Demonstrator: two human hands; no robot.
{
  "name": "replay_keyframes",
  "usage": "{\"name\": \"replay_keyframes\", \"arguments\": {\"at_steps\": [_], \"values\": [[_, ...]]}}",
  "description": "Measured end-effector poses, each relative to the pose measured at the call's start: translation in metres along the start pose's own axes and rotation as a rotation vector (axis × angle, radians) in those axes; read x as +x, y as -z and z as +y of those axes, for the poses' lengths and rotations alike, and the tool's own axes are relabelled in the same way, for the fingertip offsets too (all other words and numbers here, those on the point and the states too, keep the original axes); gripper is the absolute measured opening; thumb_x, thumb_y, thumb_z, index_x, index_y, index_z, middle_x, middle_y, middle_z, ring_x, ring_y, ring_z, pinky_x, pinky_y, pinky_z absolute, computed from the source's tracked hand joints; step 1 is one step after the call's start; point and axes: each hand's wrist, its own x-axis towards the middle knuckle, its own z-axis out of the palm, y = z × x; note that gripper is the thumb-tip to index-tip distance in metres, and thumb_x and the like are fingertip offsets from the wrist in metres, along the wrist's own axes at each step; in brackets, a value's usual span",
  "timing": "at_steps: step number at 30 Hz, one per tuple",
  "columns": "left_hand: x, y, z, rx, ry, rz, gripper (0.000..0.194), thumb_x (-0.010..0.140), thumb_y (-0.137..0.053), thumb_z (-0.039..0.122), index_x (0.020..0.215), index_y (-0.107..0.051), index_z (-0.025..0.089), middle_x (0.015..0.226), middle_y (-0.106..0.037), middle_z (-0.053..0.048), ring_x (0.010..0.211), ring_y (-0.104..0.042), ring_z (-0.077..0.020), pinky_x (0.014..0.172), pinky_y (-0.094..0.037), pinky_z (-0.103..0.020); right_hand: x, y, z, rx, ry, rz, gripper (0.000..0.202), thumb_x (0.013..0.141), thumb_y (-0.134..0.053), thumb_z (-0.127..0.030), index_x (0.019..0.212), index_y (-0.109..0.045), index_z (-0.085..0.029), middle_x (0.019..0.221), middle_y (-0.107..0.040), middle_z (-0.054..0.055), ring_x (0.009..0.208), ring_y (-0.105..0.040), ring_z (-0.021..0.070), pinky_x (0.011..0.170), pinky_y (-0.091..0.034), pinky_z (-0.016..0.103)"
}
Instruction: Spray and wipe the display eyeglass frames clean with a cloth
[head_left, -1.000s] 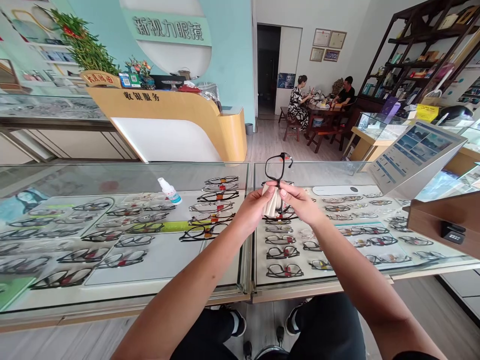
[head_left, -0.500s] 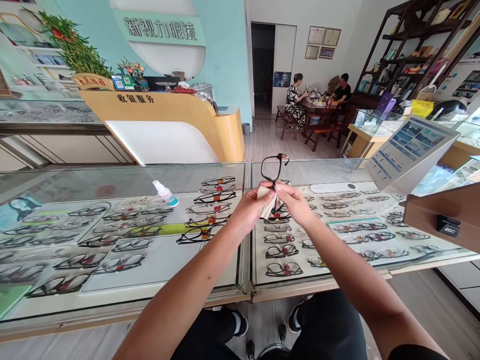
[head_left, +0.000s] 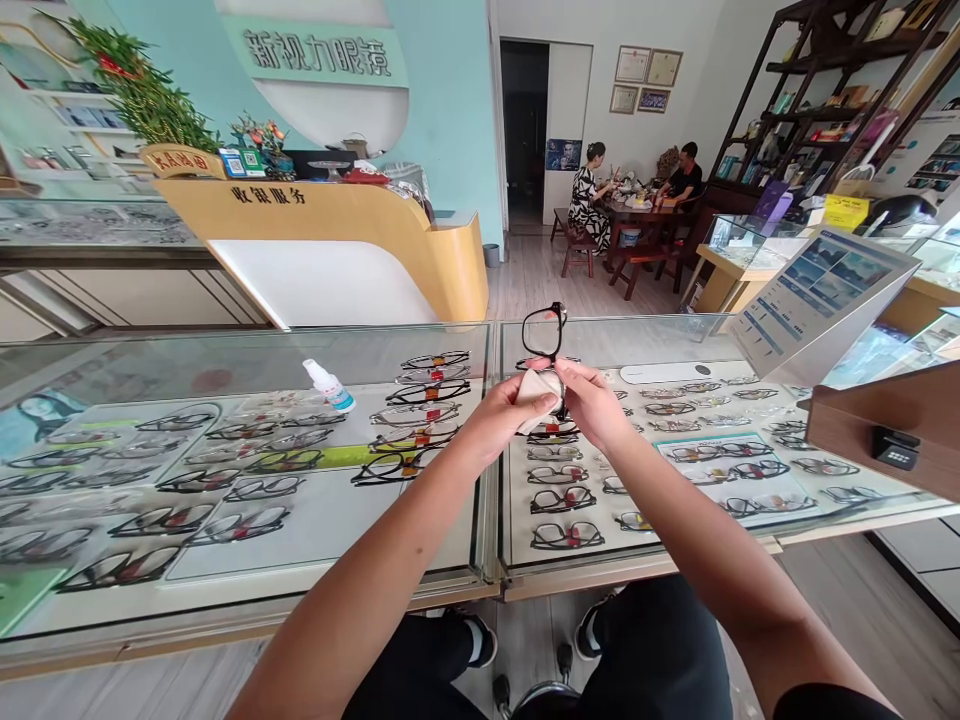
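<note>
A pair of black-framed eyeglasses [head_left: 543,331] is held up on end above the glass counter, one lens on top. My right hand [head_left: 590,398] grips the frame near its middle. In my left hand [head_left: 504,415] a pale cleaning cloth [head_left: 538,388] is pinched and pressed over the lower lens, which it mostly hides. Both hands are close together. To the left, a white spray bottle [head_left: 328,386] with a blue label lies tilted on the counter top.
Under the glass counter [head_left: 491,480] several rows of eyeglasses are laid out. A sloped display board [head_left: 825,300] and a brown box [head_left: 885,430] stand at the right. Behind are a cashier desk [head_left: 315,240] and two people seated at a table [head_left: 634,210].
The cloth has shifted right and now spreads over the lower lens, where it was bunched beside the frame. The upper lens has turned slightly to face me.
</note>
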Motion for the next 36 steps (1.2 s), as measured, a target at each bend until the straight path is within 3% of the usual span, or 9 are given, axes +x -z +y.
{"name": "replay_keyframes", "arguments": {"at_steps": [3,7,11,17,24,29,36], "values": [[0.0,0.001,0.0,0.024,0.013,-0.012,0.069,0.063,-0.113,0.05,0.118,-0.088,0.016,0.099,-0.082,-0.006,0.086,-0.07,-0.0182,0.081,-0.054,-0.032,0.0,-0.001,-0.003,-0.009,-0.004,-0.009,0.047,0.082,-0.092,-0.074,0.085,-0.086,-0.027,0.103,-0.069,0.004,0.091,-0.054,0.0214,0.084,-0.046,0.037],[-0.003,-0.001,0.004,0.039,0.013,-0.035,0.071,0.063,-0.113,0.05,0.119,-0.089,0.015,0.103,-0.085,-0.008,0.091,-0.073,-0.0203,0.084,-0.054,-0.032,-0.001,0.001,-0.002,-0.049,-0.024,0.018,0.051,0.083,-0.09,-0.077,0.087,-0.087,-0.026,0.089,-0.059,0.001,0.078,-0.041,0.0172,0.071,-0.037,0.035],[-0.005,-0.001,0.009,0.076,-0.005,-0.092,0.067,0.065,-0.112,0.052,0.117,-0.09,0.016,0.11,-0.087,-0.01,0.101,-0.074,-0.0234,0.091,-0.055,-0.034,0.0,0.005,-0.001,-0.043,-0.029,0.028,0.052,0.082,-0.091,-0.078,0.087,-0.088,-0.026,0.082,-0.055,0.0,0.074,-0.037,0.0168,0.071,-0.042,0.035],[-0.003,0.004,0.009,0.136,-0.05,-0.047,0.071,0.069,-0.11,0.051,0.128,-0.087,0.019,0.11,-0.085,-0.007,0.098,-0.073,-0.0222,0.091,-0.054,-0.033,0.001,0.006,-0.002,0.008,-0.028,0.01,0.05,0.083,-0.092,-0.076,0.09,-0.089,-0.027,0.097,-0.072,0.004,0.086,-0.057,0.0211,0.082,-0.052,0.037],[-0.002,0.001,0.008,0.027,-0.099,-0.016,0.055,0.081,-0.1,0.063,0.113,-0.085,0.021,0.106,-0.081,-0.005,0.094,-0.071,-0.0195,0.087,-0.054,-0.031,0.002,0.01,-0.006,0.014,0.02,0.025,0.048,0.084,-0.094,-0.075,0.098,-0.092,-0.029,0.11,-0.08,0.005,0.098,-0.065,0.024,0.091,-0.056,0.04],[-0.002,0.0,0.01,0.013,-0.137,-0.004,0.055,0.078,-0.104,0.06,0.11,-0.084,0.02,0.102,-0.079,-0.003,0.092,-0.07,-0.0184,0.084,-0.054,-0.03,0.002,0.011,-0.008,0.007,0.042,0.028,0.048,0.085,-0.094,-0.075,0.098,-0.092,-0.029,0.116,-0.082,0.006,0.099,-0.067,0.0242,0.092,-0.056,0.041],[-0.002,-0.001,0.01,-0.046,-0.091,0.04,0.06,0.067,-0.111,0.058,0.097,-0.076,0.02,0.092,-0.078,-0.002,0.08,-0.07,-0.016,0.072,-0.053,-0.028,0.003,0.012,-0.007,-0.037,0.059,0.032,0.052,0.087,-0.09,-0.078,0.096,-0.09,-0.028,0.116,-0.082,0.006,0.105,-0.07,0.0263,0.098,-0.058,0.043]]}}
